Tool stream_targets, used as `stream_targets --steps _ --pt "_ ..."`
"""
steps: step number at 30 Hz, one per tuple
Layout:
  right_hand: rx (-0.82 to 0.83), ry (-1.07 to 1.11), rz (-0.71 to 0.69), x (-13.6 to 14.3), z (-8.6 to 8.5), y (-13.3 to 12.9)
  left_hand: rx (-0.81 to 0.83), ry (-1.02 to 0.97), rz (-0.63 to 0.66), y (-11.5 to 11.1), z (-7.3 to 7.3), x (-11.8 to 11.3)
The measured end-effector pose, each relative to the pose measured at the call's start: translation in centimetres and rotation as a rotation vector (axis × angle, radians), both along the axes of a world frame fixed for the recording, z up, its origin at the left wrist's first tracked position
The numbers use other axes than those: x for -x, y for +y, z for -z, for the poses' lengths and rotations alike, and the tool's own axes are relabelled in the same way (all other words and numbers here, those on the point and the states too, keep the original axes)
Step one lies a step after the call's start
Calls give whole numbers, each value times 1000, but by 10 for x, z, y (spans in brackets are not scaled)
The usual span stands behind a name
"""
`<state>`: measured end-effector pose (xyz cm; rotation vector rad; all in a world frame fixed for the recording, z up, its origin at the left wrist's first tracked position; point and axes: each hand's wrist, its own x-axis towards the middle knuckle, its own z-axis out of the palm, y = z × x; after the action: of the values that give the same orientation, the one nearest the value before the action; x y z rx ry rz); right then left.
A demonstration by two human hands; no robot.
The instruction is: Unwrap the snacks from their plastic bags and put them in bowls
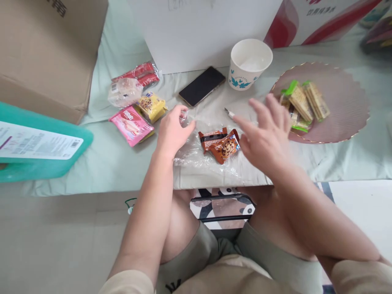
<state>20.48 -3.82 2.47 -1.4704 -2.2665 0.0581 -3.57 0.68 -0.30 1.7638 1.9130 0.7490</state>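
Pale green cloth (116,173) underneath; at left a pink packet (131,124), then my left hand (172,132) curved at the clear wrapper (190,149), thumb apart from index, whether any film is caught I cannot tell. Two brown packets (225,149) lie at the wrapper, between my hands. Next, a small blade (229,112) near the index tip of my right hand (268,132), blurred, fingers spread; scalloped plate (349,106) farthest right.

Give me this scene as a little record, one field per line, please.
Left-hand grip: curled at crumpled clear plastic wrap; whether holding it is unclear
Right-hand grip: blurred, fingers spread, beside two brown cookie packets
Left pile: pink Nabati wafer packet, yellow cookie packet, red packaging
Farther back: black smartphone, white paper cup with teal leaves
Right: pink scalloped plate bearing wrapped crackers
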Motion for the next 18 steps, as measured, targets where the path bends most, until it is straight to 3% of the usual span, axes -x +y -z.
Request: stream_targets --steps 2,4,6,9,12,18 --pt "-67 71 60 -5 -8 0 1 10 -5 0 1 3" --pt "-78 139 2 -3 -16 0 11 14 -20 2 2 5" --pt "-8 151 -197 4 -19 -1 12 15 -36 5 1 6" --pt "162 12 -454 16 -9 4 26 -13 -44 6 -2 5" --pt "244 -163 -413 19 6 11 79 -14 -18 4 -4 5" --pt "124 -272 -290 14 10 8 -33 9 -75 6 1 9"
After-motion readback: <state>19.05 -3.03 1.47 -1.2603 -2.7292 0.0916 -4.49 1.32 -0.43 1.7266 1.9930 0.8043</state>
